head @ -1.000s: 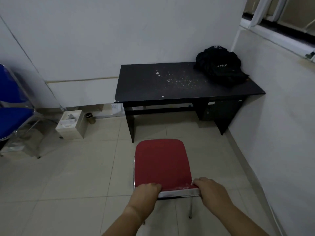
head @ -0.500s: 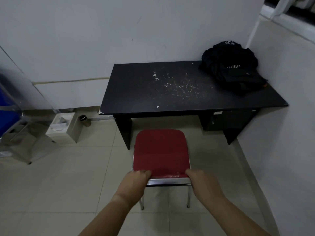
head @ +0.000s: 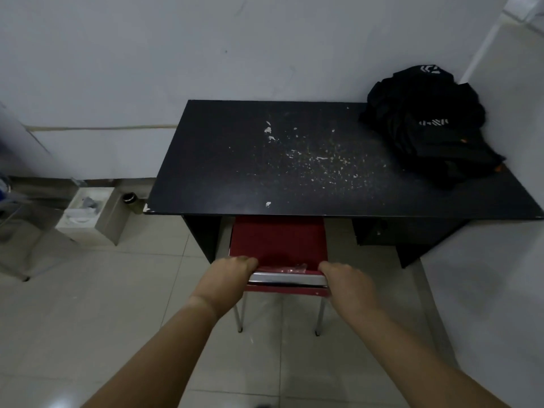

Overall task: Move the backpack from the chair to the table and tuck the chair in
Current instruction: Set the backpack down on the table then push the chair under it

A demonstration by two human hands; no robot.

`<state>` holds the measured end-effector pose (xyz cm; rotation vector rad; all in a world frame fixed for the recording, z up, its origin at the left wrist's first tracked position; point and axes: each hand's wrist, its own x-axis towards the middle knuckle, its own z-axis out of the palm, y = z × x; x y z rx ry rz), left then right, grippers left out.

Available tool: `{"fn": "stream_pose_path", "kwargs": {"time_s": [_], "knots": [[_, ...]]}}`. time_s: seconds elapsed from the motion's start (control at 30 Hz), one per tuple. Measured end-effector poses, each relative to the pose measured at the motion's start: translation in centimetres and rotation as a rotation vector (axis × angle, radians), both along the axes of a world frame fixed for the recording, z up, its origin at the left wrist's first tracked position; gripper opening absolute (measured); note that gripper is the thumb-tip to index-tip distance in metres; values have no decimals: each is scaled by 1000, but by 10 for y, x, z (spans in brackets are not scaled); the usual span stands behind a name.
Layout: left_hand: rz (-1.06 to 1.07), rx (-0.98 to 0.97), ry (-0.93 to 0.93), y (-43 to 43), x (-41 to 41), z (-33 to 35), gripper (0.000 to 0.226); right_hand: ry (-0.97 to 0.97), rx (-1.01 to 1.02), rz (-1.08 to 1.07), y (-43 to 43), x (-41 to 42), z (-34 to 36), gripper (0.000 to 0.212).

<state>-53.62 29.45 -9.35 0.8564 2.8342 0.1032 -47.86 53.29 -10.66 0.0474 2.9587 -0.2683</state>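
Observation:
The black backpack point(head: 428, 128) lies slumped on the back right corner of the black table point(head: 235, 172). The red chair point(head: 278, 242) stands with the front part of its seat hidden under the table's near edge, between the table's left leg panel and its right cabinet. My left hand point(head: 228, 275) grips the left end of the chair's near chrome edge. My right hand point(head: 347, 285) grips the right end of that edge. Two chrome chair legs show below my hands.
White walls close in behind the table and on the right. A white box point(head: 88, 217) and a small dark jar point(head: 131, 200) sit on the tiled floor left of the table. Metal chair legs point(head: 17, 231) stand at the far left.
Both hands have pushed the chair forward, from open floor to partly under the table. I have stepped closer to the table; the backpack stays put.

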Motion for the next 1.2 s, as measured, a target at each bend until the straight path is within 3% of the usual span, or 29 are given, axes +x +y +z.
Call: {"fn": "stream_pose_path", "kwargs": {"time_s": [0.47,0.67,1.03,1.2], "knots": [[-72,41,-25,43,-96,-8,32,-42,-8,-32,48,-95,14,14],[-115,-2,35,23,-152,-12,33,-31,0,-19,32,-134,4,20],[-136,34,18,34,-154,-17,30,-90,72,121,57,-150,14,11],[-70,22,6,44,-151,-20,26,-76,87,54,63,-149,7,22]]}}
